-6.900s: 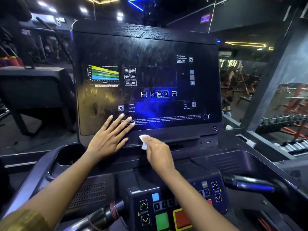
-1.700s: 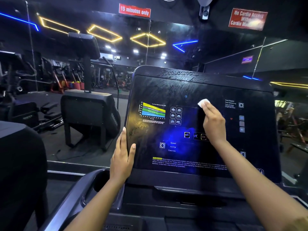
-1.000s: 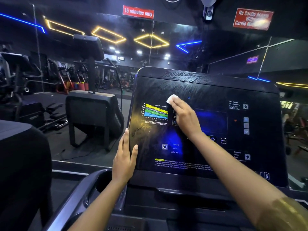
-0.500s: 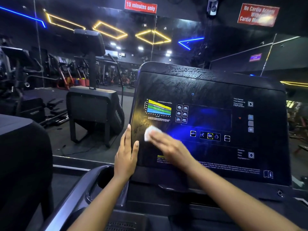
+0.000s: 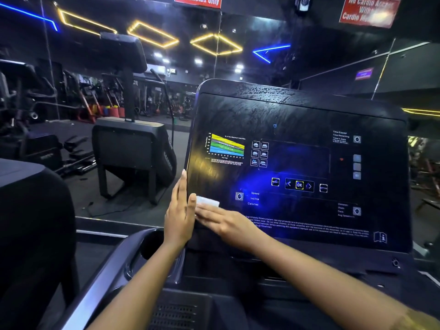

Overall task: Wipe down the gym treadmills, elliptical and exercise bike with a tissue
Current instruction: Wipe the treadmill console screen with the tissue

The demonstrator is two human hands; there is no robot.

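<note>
Dim gym, dark all round. Yellow neon diamonds [image 5: 202, 38] and blue strips [image 5: 271, 49] glow overhead. Blue and yellow glare smears across the glossy treadmill console [image 5: 297, 163]. Red sign [image 5: 369, 10] top right is washed out and blurred. Straight lines bow at the wide-angle edges, corners soft.

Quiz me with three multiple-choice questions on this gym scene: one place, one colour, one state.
1. Where on the console is the tissue? A top right; B lower left; C centre.
2. What colour frames the OK button? A red; B yellow; C green.
3. What is the left hand doing? A hanging free; B holding the tissue; C resting on the console's left edge.
Answers: B, the right hand presses it there; B, a yellow border shows; C, its straight fingers lie along that edge.
</note>
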